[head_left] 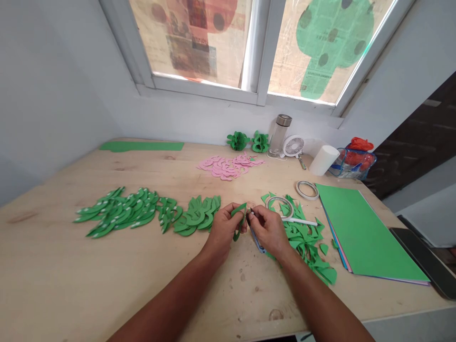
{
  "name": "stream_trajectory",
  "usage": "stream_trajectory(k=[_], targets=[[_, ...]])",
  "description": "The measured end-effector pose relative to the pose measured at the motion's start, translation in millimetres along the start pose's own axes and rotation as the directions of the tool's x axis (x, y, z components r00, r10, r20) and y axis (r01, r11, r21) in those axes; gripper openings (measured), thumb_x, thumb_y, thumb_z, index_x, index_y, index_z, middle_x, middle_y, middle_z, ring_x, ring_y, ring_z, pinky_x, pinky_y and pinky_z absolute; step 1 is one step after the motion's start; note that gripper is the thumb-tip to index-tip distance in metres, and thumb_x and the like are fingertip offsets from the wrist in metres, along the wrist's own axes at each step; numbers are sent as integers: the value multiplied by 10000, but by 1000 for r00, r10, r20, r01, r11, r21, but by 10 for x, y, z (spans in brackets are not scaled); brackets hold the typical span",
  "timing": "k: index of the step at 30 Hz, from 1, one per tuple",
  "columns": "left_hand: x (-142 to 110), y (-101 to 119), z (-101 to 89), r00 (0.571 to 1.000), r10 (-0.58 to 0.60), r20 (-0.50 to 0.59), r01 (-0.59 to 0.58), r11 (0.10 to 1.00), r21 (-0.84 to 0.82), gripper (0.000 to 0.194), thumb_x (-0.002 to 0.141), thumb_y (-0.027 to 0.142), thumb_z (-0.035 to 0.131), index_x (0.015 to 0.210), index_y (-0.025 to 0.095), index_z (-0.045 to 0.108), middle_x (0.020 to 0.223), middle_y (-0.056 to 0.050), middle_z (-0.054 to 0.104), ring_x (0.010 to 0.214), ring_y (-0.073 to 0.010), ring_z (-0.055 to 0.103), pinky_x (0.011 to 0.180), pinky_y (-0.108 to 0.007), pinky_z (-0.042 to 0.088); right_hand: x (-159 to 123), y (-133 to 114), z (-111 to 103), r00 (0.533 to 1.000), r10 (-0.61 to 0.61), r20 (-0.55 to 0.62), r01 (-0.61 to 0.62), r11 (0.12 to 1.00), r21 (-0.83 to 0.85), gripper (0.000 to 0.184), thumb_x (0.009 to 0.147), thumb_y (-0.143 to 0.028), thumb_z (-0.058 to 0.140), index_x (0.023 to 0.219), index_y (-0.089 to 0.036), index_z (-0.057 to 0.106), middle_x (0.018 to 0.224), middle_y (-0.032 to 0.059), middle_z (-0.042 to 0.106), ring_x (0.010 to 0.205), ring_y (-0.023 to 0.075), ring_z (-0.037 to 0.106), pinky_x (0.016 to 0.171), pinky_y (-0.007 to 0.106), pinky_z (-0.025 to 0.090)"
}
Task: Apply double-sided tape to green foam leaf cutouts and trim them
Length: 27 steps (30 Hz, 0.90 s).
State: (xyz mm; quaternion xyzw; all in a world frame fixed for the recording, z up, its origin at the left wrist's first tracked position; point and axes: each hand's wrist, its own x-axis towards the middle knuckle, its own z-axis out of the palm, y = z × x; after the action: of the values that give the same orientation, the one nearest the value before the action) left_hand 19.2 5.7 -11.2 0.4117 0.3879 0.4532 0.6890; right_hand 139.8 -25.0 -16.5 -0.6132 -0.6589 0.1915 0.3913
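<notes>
My left hand (pixel 225 226) is closed on a curved green foam cutout (pixel 239 219), holding it just above the wooden table (pixel 107 285). My right hand (pixel 268 229) is pinched close to the cutout's right edge, its fingertips on something small that I cannot make out. A blue-handled tool (pixel 257 242), perhaps scissors, lies under my right hand. To the left of my hands lie a pile of plain green cutouts (pixel 197 216) and a longer spread of green cutouts with white strips (pixel 119 211). Green offcuts (pixel 306 240) are heaped to the right.
Two tape rolls (pixel 307 189) and a white pen (pixel 301 221) lie by the scraps. A stack of foam sheets (pixel 366 232), green on top, and a phone (pixel 427 261) lie at the right. Pink cutouts (pixel 230 166), green foam shapes (pixel 249 141), a bottle (pixel 280 135) and a small fan (pixel 294 145) stand at the back.
</notes>
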Motion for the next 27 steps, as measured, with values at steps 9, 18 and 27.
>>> stream_trajectory(k=[9, 18, 27], targets=[[1, -2, -3, 1000, -10, 9, 10, 1000, 1, 162, 644, 297, 624, 628, 162, 534, 430, 56, 483, 389, -69, 418, 426, -194, 332, -4, -11, 4, 1000, -5, 22, 6, 1000, -12, 223, 830, -266, 437, 654, -176, 539, 574, -18, 506, 535, 107, 436, 523, 212, 316], [-8, 9, 7, 1000, -10, 8, 10, 1000, -7, 147, 644, 282, 620, 648, 161, 536, 431, 55, 483, 394, -70, 419, 427, -194, 333, -9, -8, 10, 999, -1, 42, 1, 1000, -9, 228, 843, -263, 433, 671, -172, 552, 598, -9, 541, 546, 105, 454, 539, 209, 331], [-5, 10, 1, 1000, -18, 9, 18, 1000, 13, 169, 636, 308, 627, 647, 165, 539, 440, 54, 480, 396, -77, 427, 427, -203, 339, -10, -20, 9, 999, 6, 53, -6, 1000, 2, 214, 837, -244, 439, 682, -177, 570, 611, -2, 564, 552, 110, 473, 544, 215, 340]])
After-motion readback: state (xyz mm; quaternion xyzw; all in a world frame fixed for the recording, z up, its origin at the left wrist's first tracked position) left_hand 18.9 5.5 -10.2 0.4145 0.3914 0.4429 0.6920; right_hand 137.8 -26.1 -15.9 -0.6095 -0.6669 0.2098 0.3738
